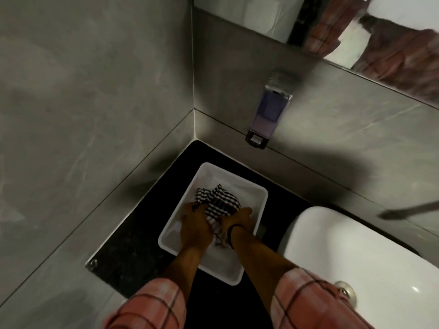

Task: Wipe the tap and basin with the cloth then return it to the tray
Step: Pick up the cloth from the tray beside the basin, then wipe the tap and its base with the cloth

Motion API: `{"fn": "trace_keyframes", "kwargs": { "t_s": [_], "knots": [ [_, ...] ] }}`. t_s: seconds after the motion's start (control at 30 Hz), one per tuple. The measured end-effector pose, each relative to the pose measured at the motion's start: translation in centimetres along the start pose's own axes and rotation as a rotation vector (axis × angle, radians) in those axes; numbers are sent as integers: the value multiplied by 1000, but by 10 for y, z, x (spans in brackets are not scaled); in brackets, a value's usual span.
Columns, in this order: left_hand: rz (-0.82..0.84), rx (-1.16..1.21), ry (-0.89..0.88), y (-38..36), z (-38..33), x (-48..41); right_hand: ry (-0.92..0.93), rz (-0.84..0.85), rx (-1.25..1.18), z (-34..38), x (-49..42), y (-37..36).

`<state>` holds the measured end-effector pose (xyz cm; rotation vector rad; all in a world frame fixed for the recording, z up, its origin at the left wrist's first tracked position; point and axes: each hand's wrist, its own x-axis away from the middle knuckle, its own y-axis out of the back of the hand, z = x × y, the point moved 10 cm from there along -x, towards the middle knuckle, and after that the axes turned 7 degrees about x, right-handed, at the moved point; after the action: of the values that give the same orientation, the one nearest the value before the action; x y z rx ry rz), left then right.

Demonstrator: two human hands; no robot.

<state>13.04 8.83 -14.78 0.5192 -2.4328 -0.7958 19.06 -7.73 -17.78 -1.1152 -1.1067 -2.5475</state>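
Observation:
A black-and-white striped cloth [217, 201] lies bunched inside a white rectangular tray [257, 198] on the black countertop. Both hands are down in the tray on the cloth. My left hand [196, 225] grips its left side and my right hand [238, 219] grips its right side, with part of the cloth hanging between the wrists. The white basin [356, 252] sits to the right, its drain [346, 292] showing near the lower right. A dark tap spout [413, 211] juts out from the right wall above the basin, blurred.
The black countertop [133, 252] fills a corner between grey tiled walls. A wall-mounted soap dispenser [270, 108] with purple liquid hangs above the tray. A mirror [356, 24] runs along the top right. A small metal fitting [92, 264] sits at the counter's left edge.

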Motion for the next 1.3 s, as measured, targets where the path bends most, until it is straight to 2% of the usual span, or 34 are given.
{"fn": "trace_keyframes", "kwargs": {
  "t_s": [0.07,0.13,0.2,0.33,0.43,0.53,0.6,0.67,0.77,0.83,0.97,1.03,1.1,1.2,1.3],
  "knots": [
    [-3,97,7,3,-2,-4,-28,64,-47,-1,-2,-3],
    [27,294,33,4,-3,-5,-31,167,-142,3,1,-7],
    [53,446,44,5,-8,-4,38,198,-226,12,8,2],
    [121,573,22,2,-30,4,241,225,-428,25,44,46],
    [84,433,-84,1,-52,21,317,170,-509,6,80,102],
    [32,222,-320,-15,-98,56,237,66,-688,-43,118,177],
    [129,80,-455,-53,-141,83,205,25,-847,-80,154,236],
    [198,-121,-500,-86,-151,93,179,-16,-944,-105,185,274],
    [257,-311,-606,-128,-165,111,205,-230,-1139,-144,234,361],
    [267,-311,-632,-145,-168,115,273,-489,-1159,-166,266,424],
    [235,-323,-611,-150,-167,109,407,-1032,-1065,-162,304,511],
    [229,-317,-573,-149,-168,110,480,-1166,-907,-131,291,532],
    [202,-277,-496,-148,-169,112,436,-1199,-710,-99,254,536],
    [187,-200,-411,-148,-168,115,237,-1086,-306,-60,187,510],
    [200,-112,-412,-149,-171,115,169,-993,132,-31,158,480]
  ]
}}
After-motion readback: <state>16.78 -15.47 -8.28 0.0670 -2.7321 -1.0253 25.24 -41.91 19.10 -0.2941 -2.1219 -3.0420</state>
